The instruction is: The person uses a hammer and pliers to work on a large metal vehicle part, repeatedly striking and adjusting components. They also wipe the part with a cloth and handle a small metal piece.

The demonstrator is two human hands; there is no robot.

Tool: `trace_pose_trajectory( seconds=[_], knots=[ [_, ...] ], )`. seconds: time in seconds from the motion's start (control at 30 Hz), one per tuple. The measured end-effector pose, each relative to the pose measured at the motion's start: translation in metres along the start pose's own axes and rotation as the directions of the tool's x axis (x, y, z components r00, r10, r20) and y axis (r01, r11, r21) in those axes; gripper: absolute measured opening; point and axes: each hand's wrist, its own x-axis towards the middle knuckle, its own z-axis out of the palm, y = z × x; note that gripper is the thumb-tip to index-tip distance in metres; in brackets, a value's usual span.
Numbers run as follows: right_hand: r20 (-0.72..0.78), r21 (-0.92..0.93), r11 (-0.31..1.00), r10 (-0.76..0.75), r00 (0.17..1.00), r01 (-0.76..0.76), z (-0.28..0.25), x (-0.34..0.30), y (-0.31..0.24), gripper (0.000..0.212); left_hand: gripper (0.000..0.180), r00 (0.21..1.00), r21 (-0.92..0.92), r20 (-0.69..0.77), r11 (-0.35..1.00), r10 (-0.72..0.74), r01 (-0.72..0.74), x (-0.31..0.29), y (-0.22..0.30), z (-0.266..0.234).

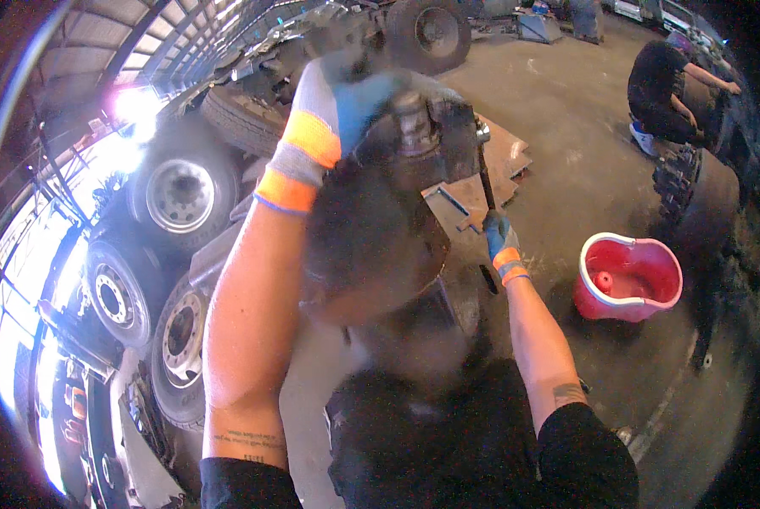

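Note:
In front of me a large, dark, rounded metal assembly [371, 229] stands upright, partly blurred. At its upper part is a greasy metal housing [452, 127] with a ribbed cylindrical section. My left hand [354, 102], in a blue, grey and orange glove, reaches over the housing's top left; its fingers are smeared by motion and partly hidden. On the right side, my right hand [500, 239], gloved alike, is closed around the lower end of a dark-handled wrench [487, 174]. The wrench's bright metal head is up beside the housing's right edge.
Flat rusty metal plates [503, 157] lie behind the assembly. A pink bucket [628, 276] with a white rim stands on the floor at right. Several truck wheels [180, 195] line the left. At the far right another person [658, 89] bends beside large tyres.

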Motion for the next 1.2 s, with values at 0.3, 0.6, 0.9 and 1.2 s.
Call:
trace_pose_trajectory(
  seconds=[0.3, 0.6, 0.9, 1.2],
  knots=[
    [-0.107, -0.208, 0.952, -0.251, 0.962, 0.226, -0.116, -0.126, -0.03, 0.027, 0.028, 0.998, -0.097, -0.054, 0.995, -0.042, 0.037, -0.002, -0.003, 0.001],
    [-0.562, 0.172, 0.802, -0.397, 0.726, 0.572, -0.24, -0.115, -0.242, 0.033, 0.03, 0.982, -0.125, -0.16, 0.989, -0.103, 0.083, -0.003, -0.013, 0.006],
    [-0.587, -0.008, 0.361, -0.757, 0.288, 0.933, -0.133, 0.124, -0.4, 0.037, 0.023, 0.987, -0.125, -0.102, 0.986, -0.126, 0.113, -0.003, 0.015, 0.0],
    [0.21, 0.41, 0.565, -0.822, 0.529, 0.716, -0.008, 0.304, -0.371, 0.033, 0.021, 0.948, -0.186, -0.109, 0.943, -0.3, 0.277, 0.003, 0.029, 0.004]
  ],
)
